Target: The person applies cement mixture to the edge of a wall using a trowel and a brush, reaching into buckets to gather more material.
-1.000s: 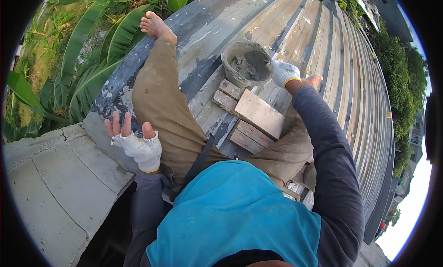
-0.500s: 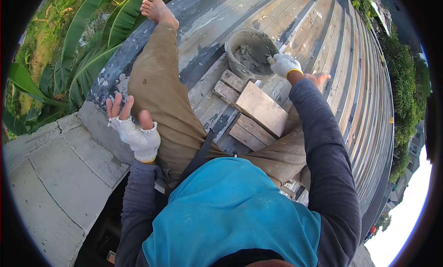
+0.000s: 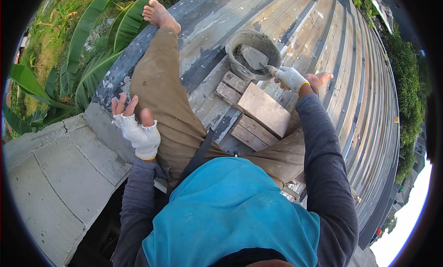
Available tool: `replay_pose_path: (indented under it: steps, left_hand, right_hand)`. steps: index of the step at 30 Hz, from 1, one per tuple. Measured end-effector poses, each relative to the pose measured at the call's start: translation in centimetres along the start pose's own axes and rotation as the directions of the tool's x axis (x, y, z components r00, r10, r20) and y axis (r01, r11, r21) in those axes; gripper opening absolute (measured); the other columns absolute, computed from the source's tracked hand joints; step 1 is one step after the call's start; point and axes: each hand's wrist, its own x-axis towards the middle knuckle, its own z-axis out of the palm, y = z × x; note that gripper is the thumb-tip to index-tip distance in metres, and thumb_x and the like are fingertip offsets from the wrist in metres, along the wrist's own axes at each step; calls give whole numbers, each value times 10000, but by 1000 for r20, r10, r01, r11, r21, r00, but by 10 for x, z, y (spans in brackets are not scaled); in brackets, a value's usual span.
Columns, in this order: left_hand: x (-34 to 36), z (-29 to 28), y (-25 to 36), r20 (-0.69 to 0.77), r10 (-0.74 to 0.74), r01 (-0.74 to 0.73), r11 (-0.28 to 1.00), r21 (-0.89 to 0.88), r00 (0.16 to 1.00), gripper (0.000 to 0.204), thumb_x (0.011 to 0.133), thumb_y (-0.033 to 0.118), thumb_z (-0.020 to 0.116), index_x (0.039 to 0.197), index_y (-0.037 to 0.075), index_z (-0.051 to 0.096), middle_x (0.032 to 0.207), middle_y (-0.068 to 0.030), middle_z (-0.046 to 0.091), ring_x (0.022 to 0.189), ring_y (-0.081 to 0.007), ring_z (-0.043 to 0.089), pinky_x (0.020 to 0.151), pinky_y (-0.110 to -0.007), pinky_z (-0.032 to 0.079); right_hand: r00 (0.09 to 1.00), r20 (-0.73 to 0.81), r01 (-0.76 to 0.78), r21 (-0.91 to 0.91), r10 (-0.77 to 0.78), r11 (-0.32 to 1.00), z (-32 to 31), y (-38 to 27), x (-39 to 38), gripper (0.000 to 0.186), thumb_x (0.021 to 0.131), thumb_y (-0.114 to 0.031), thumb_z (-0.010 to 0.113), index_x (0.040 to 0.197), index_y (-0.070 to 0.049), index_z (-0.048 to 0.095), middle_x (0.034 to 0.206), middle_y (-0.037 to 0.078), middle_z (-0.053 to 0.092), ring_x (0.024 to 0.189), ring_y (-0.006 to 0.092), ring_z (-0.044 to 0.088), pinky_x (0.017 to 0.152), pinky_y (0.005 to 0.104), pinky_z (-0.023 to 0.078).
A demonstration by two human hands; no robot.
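My right hand (image 3: 291,79), in a white knit glove, is closed around the handle of a trowel (image 3: 253,58). The trowel's blade lies inside a round bucket (image 3: 230,60), over the grey wet mortar (image 3: 240,60) in it. Mortar coats the bucket's inner wall. Away to the left, my left hand (image 3: 137,131) is raised beside my thigh in a fingerless white glove. Its fingers are spread and it holds nothing. Just below the bucket, a flat board (image 3: 263,109) rests on several short wooden planks (image 3: 253,134).
I sit on a ribbed metal roof (image 3: 355,105) with my legs apart. A grey block wall (image 3: 64,170) runs along the left, with a dark gap (image 3: 99,232) beside it. Banana leaves (image 3: 87,32) rise past the roof edge. Trees and buildings stand at the far right.
My right hand has drawn slightly back from the bucket, and the trowel blade now shows face-up above the mortar. My left hand keeps nearly the same pose.
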Motion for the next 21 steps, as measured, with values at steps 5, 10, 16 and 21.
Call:
replay_pose_path:
  steps: [5, 10, 16, 21]
  left_hand:
    - [-1, 3, 0, -13, -17, 17, 998, -62, 1000, 369, 933, 278, 597, 1188, 13, 632, 1334, -208, 528, 1339, -421, 361, 1085, -533, 280]
    - [-3, 1, -8, -41, 5, -7, 999, -39, 999, 368, 922, 280, 612, 1181, 20, 636, 1335, -196, 530, 1332, -418, 377, 1084, -531, 285]
    - [4, -16, 8, -42, 106, -102, 991, 89, 993, 315, 843, 209, 703, 1118, 65, 650, 1244, -131, 586, 1158, -354, 511, 973, -474, 393]
    - [3, -22, 82, 267, -239, 357, 693, -626, 933, 307, 872, 155, 723, 1140, 37, 632, 949, -73, 661, 802, -170, 606, 741, -313, 491]
  right_hand:
    - [997, -75, 33, 93, -26, 995, -1, 21, -20, 303, 896, -304, 645, 1035, -35, 630, 717, 22, 599, 497, 101, 543, 422, 262, 455]
    - [966, -224, 130, -21, -131, 991, 18, 13, -54, 344, 888, -294, 666, 1083, -14, 625, 696, 24, 577, 523, 106, 548, 428, 270, 453]
    - [902, -322, 372, 243, -287, 896, 57, -19, -106, 334, 901, -220, 636, 1154, -2, 633, 685, -10, 557, 522, 70, 514, 471, 240, 423]
    - [794, -274, 598, 195, -543, 777, 106, -123, -205, 457, 894, -144, 556, 1333, -18, 531, 942, 63, 634, 703, 99, 576, 597, 216, 472]
